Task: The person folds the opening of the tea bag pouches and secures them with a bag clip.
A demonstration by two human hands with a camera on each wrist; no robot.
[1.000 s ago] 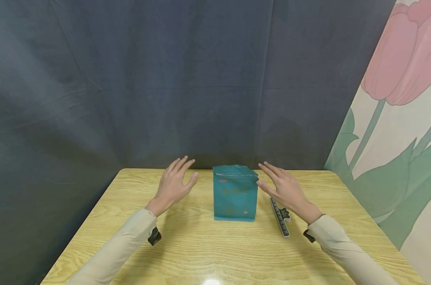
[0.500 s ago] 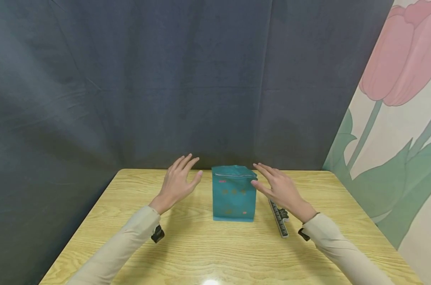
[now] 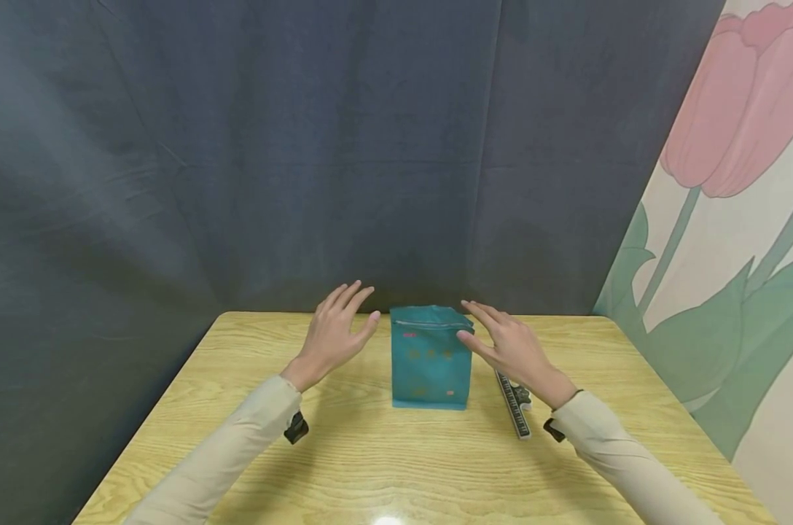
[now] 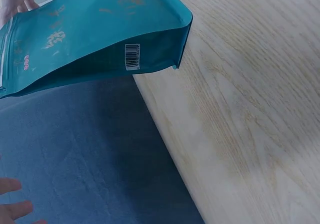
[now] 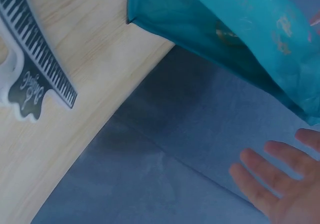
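Note:
A teal stand-up pouch (image 3: 431,372) with a zip line near its top stands upright on the table. My left hand (image 3: 334,332) hovers to its left, fingers spread and holding nothing. On the other side, my right hand (image 3: 514,354) is raised with fingers extended; its thumb and fingertips overlap the pouch's upper right edge in the head view. In the left wrist view the pouch's side (image 4: 155,52) carries a barcode. A black-and-white clip (image 3: 516,415), marked like piano keys, lies right of the pouch, partly covered by my right hand in the head view.
The wooden table (image 3: 396,467) ends at a dark blue curtain (image 3: 344,160) behind and to the left. A wall painted with a pink tulip (image 3: 718,124) borders the right side. Each sleeve has a small black device (image 3: 296,429) under the wrist.
Both hands have moved inward toward the pouch, the left to the right and the right to the left. The pouch and clip have stayed in place.

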